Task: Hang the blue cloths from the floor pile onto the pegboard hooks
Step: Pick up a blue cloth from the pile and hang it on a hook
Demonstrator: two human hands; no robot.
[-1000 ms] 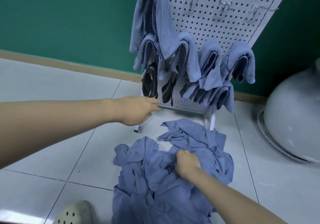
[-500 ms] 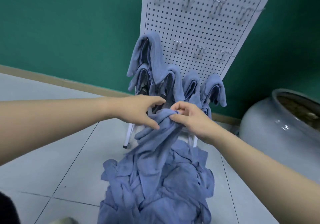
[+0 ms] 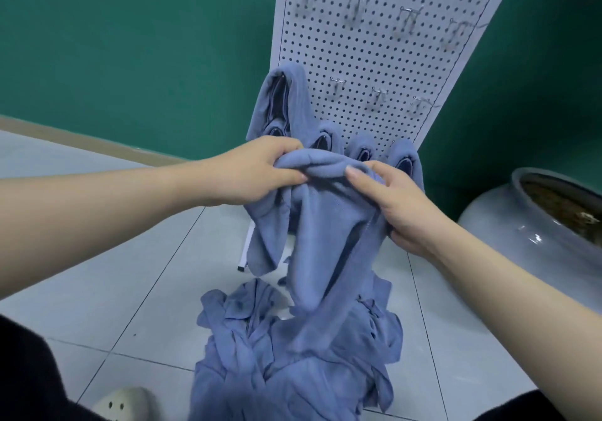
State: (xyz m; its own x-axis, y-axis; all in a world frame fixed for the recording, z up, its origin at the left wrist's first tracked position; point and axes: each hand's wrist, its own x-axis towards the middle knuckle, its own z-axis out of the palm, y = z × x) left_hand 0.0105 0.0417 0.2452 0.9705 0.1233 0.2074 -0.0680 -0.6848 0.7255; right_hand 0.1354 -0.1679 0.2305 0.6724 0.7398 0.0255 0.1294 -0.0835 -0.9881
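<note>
**One cloth up off the pile, both hands on it**

A second ago the right hand (image 3: 395, 205) was down in the pile (image 3: 293, 355) on the floor and the left hand (image 3: 257, 173) hung open above it. Now both hands are closed on one blue cloth (image 3: 312, 225) — each pinching its top fold, thumbs in front — and it is held up in front of the pegboard (image 3: 374, 62), its tail dangling just above the pile. So the pick is done; what is left for this cloth looks like draping it over a free hook (image 3: 337, 83). Several cloths already hang (image 3: 286, 101) at the board's lower left, while the upper hooks are bare. Plenty of cloths are left on the floor.
</note>
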